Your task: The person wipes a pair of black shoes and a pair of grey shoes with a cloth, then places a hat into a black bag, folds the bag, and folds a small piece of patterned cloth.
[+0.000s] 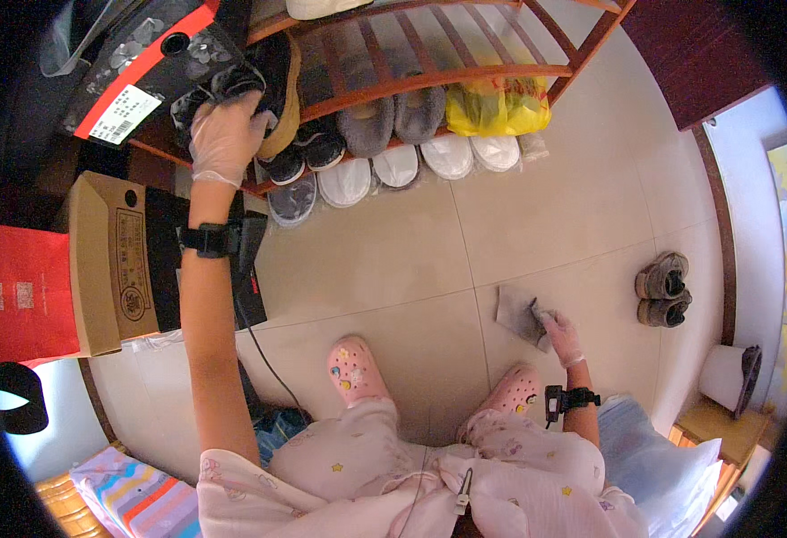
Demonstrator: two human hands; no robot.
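Note:
My left hand (229,138), in a clear disposable glove, reaches to the upper left of the shoe rack (427,81). Its fingers curl around a glossy black item (232,82), perhaps a shoe; the fingertips are partly hidden. Close beside it is a black shoe with a tan sole (286,94). At lower right, my right hand (561,336), also gloved, grips a grey cloth (520,316) low over the floor tiles. Part of the cloth is bunched at the fingers and the rest spreads out flat.
Grey fuzzy slippers (365,124) and a yellow plastic bag (498,107) sit on the rack. Wrapped white slippers (344,181) line its foot. Shoe boxes (108,262) and a red bag (24,289) stand left. Brown shoes (662,289) are at right. A cable (266,350) trails near my feet.

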